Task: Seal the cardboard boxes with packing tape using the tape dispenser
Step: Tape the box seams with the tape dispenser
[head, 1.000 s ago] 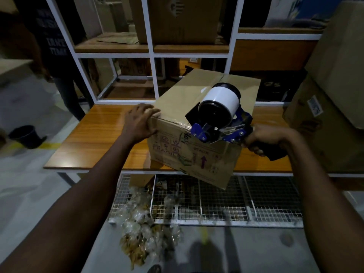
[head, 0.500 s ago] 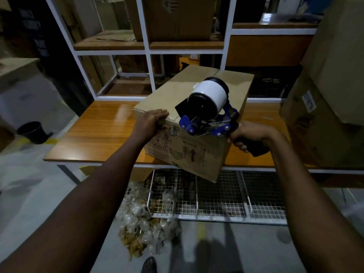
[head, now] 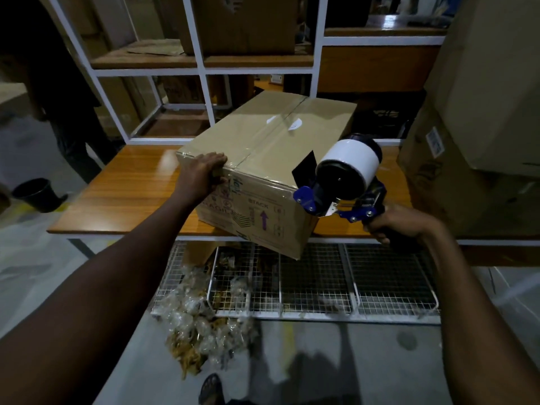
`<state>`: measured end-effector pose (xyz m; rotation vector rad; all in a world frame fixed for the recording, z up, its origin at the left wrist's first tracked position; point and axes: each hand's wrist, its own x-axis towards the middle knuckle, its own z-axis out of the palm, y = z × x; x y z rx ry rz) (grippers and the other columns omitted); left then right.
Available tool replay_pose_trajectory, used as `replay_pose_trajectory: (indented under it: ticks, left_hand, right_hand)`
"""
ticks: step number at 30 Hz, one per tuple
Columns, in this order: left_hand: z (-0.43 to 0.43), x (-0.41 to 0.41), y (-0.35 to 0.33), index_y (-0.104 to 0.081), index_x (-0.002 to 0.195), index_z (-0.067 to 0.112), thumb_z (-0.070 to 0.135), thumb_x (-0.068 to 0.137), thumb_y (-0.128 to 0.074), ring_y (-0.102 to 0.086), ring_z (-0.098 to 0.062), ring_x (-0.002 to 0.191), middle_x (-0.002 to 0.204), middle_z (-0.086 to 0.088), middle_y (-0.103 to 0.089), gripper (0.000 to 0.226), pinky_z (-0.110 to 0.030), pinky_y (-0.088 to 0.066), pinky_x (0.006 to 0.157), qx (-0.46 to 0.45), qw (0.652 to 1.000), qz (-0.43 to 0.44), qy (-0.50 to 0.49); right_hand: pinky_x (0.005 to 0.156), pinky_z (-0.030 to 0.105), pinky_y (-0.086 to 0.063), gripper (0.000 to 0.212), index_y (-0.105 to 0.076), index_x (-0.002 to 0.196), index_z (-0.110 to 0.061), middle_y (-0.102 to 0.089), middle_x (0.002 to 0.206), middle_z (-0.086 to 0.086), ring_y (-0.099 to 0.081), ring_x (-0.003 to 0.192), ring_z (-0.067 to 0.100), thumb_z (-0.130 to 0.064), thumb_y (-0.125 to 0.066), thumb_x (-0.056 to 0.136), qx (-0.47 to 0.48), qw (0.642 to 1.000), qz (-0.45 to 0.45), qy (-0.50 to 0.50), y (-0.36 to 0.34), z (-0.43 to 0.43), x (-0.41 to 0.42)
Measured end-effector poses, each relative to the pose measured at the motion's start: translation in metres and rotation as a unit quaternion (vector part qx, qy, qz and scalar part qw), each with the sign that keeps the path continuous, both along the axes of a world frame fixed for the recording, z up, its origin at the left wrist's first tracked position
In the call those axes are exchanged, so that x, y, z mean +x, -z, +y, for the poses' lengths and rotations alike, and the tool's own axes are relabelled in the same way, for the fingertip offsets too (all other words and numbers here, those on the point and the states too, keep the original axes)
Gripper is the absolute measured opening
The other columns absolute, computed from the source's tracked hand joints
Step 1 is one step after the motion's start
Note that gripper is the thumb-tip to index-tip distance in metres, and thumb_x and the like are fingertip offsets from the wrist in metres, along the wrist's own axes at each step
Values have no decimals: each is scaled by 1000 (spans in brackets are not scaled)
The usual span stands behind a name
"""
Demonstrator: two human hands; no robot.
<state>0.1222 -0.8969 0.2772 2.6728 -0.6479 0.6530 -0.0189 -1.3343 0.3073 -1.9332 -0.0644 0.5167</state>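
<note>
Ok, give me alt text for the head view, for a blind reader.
A left hand presses the near top edge of a cardboard box on a wooden table, while the right hand grips a blue tape dispenser at the box's near right corner. Glossy tape covers the top seam.

Black bucket (head: 36, 194) left; wire rack (head: 380, 276) below table (head: 131, 194).

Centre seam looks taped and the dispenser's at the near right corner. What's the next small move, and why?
Probably lower the tape dispenser onto the cardboard box at its near right corner and start a strip along that edge. The centre seam already carries glossy tape, the left hand steadies the near left edge, and the right hand grips the handle beside that corner.
</note>
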Motion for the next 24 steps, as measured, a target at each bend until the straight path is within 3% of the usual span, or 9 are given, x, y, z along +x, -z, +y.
replay_pose_trajectory:
  ticks: [5,9,20,24]
  left_hand:
    - [-26,-17,-1,-51,141,11,30,81,-79,-45,-33,136,146,-13,-51,69,-52,-26,114,64,997,-9,37]
    - [-65,-27,3,-51,140,11,29,77,-82,-49,-33,133,143,-13,-53,72,-51,-39,110,87,989,-13,116]
    - [-47,-16,3,-60,132,11,9,74,-83,-57,-30,125,134,-12,-61,63,-53,-51,97,32,993,-37,110]
    - [-49,-19,4,-59,133,12,12,76,-83,-56,-31,126,135,-12,-61,61,-54,-51,97,25,994,-42,102]
  right_hand:
    - [42,25,-34,24,-45,71,-3,-38,49,10,-36,38,18,13,-57,83,8,1000,-3,12,14,7,-2]
    - [45,30,-35,20,-47,78,-1,-39,52,12,-36,44,20,16,-53,85,21,999,-26,13,25,17,-3]
    - [46,28,-32,20,-54,94,0,-40,55,10,-37,42,18,17,-54,84,45,995,-61,64,39,46,-5]
    - [50,32,-34,34,-61,96,-24,-52,54,3,-43,44,19,2,-64,73,41,990,-102,91,56,30,-21]
